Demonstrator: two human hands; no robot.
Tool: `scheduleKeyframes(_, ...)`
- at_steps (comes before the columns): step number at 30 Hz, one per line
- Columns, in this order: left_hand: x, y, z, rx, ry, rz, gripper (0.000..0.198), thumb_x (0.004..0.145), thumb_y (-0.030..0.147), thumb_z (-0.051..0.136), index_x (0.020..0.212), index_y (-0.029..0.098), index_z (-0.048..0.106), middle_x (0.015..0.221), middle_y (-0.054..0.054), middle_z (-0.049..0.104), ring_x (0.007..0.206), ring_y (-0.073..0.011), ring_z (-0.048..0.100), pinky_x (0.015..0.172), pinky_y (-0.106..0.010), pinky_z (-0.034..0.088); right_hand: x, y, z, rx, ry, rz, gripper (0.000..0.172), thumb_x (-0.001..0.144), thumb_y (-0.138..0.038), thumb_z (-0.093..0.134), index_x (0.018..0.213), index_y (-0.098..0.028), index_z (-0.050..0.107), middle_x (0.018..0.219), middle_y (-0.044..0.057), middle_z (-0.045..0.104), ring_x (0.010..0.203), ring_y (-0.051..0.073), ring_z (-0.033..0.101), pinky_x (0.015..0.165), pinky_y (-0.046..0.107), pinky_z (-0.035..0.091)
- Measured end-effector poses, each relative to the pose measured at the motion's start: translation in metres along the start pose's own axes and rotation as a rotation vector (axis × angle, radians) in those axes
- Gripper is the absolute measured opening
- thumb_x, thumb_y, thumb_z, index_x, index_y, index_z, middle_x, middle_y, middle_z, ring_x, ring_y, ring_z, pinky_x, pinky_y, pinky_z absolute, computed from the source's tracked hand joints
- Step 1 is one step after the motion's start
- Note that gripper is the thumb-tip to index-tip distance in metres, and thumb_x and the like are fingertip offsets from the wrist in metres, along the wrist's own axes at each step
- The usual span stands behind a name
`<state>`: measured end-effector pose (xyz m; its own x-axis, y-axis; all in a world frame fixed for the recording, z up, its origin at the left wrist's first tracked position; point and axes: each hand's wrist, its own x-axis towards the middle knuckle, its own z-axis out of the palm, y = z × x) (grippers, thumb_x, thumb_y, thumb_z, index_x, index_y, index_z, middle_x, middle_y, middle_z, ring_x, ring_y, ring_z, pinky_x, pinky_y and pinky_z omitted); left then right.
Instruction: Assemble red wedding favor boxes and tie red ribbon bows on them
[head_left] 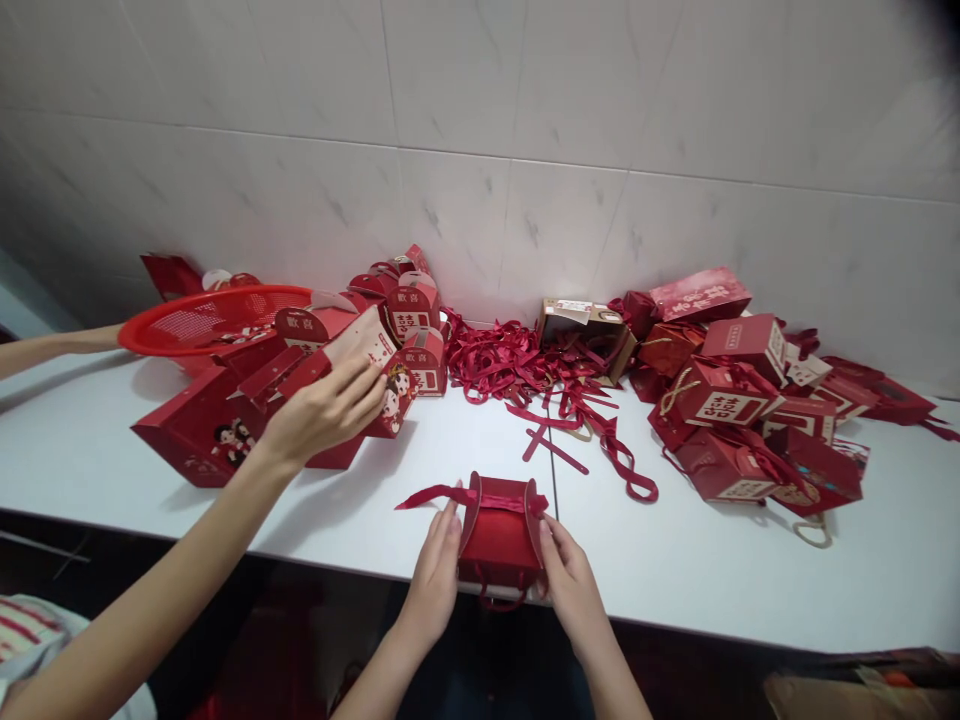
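Between my two hands, at the table's front edge, is a red gift box (pixel 501 540) with rounded side flaps. A dark red ribbon (pixel 435 494) runs across its top, its loose end sticking out to the left. My left hand (pixel 435 575) presses on the box's left side, fingers closed against it. On the opposite side my right hand (pixel 570 580) grips the box near the ribbon's other end. A red cord handle (pixel 501 603) hangs down at the front of the box.
A tangle of red ribbons (pixel 495 360) lies by the wall, beside an open box (pixel 585 325). Red gift boxes (pixel 731 395) are heaped at right. At left, a co-worker's hand (pixel 330 405) touches more boxes (pixel 217 430) near a red plastic basket (pixel 135 335).
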<state>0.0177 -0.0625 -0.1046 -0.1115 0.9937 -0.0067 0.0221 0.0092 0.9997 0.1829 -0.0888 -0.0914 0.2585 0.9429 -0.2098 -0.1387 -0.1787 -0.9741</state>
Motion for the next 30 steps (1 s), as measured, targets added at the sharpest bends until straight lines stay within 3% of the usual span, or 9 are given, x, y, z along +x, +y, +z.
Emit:
scheduleKeyframes(3,-0.001,0.007,0.001,-0.249,0.069,-0.037,0.050,0.085,0.045,0.058,0.133,0.031,0.050,0.108,-0.004,0.064,0.107,-0.0201,0.060,0.095,-0.031,0.046,0.001,-0.001,0.001,0.197,-0.006,0.057,0.052,0.073,-0.051,0.071,0.114,-0.020,0.066,0.089,0.005,0.068,0.077,0.019,0.063,0.062,0.026,0.051)
scheduleKeyframes(6,0.001,0.023,-0.003,-0.587,0.103,-0.081,0.056,0.081,0.031,0.066,0.134,0.035,0.047,0.087,0.002,0.061,0.078,-0.0124,0.063,0.074,-0.023,0.051,0.000,-0.008,0.001,0.476,-0.043,0.076,0.048,0.073,-0.040,0.076,0.117,-0.026,0.064,0.077,-0.002,0.063,0.055,0.008,0.051,0.051,0.020,0.045)
scheduleKeyframes(8,0.003,0.035,-0.005,-0.750,0.083,-0.145,0.053,0.079,0.023,0.067,0.130,0.031,0.053,0.082,0.001,0.061,0.076,-0.0122,0.063,0.067,-0.021,0.052,0.000,-0.015,0.001,0.640,-0.070,0.033,0.043,0.074,-0.033,0.076,0.116,-0.030,0.064,0.080,-0.004,0.061,0.052,0.005,0.045,0.049,0.017,0.042)
scheduleKeyframes(12,0.011,0.049,-0.010,-0.879,0.096,-0.257,0.030,0.080,0.021,0.066,0.110,0.019,0.068,0.083,-0.004,0.066,0.073,-0.0118,0.063,0.059,-0.019,0.052,0.002,-0.030,0.000,0.791,-0.092,-0.001,0.035,0.076,-0.028,0.075,0.109,-0.031,0.065,0.099,-0.002,0.063,0.061,0.005,0.050,0.055,0.017,0.047)
scheduleKeyframes(17,0.016,0.059,-0.016,-0.782,0.158,-0.158,0.031,0.075,0.034,0.072,0.099,0.014,0.073,0.082,-0.005,0.070,0.071,-0.0124,0.062,0.061,-0.020,0.053,0.010,-0.040,-0.004,0.718,0.020,-0.065,0.031,0.070,-0.026,0.079,0.098,-0.024,0.066,0.082,-0.003,0.061,0.062,0.005,0.054,0.062,0.017,0.051)
scheduleKeyframes(24,0.032,0.077,-0.027,-0.419,0.194,0.134,0.030,0.069,0.034,0.078,0.094,0.017,0.076,0.083,-0.003,0.073,0.071,-0.0114,0.060,0.072,-0.023,0.050,0.022,-0.063,-0.016,0.350,0.294,-0.438,0.028,0.069,-0.032,0.079,0.089,-0.018,0.064,0.084,0.002,0.063,0.065,0.011,0.059,0.061,0.026,0.053)
scheduleKeyframes(30,0.045,0.102,-0.031,-0.184,0.039,0.363,0.029,0.080,0.040,0.067,0.097,0.018,0.076,0.092,-0.006,0.074,0.091,-0.0204,0.065,0.087,-0.030,0.048,0.026,-0.096,-0.026,0.074,0.385,-0.706,0.024,0.072,-0.034,0.076,0.087,-0.017,0.068,0.077,0.003,0.068,0.062,0.015,0.063,0.060,0.029,0.053)
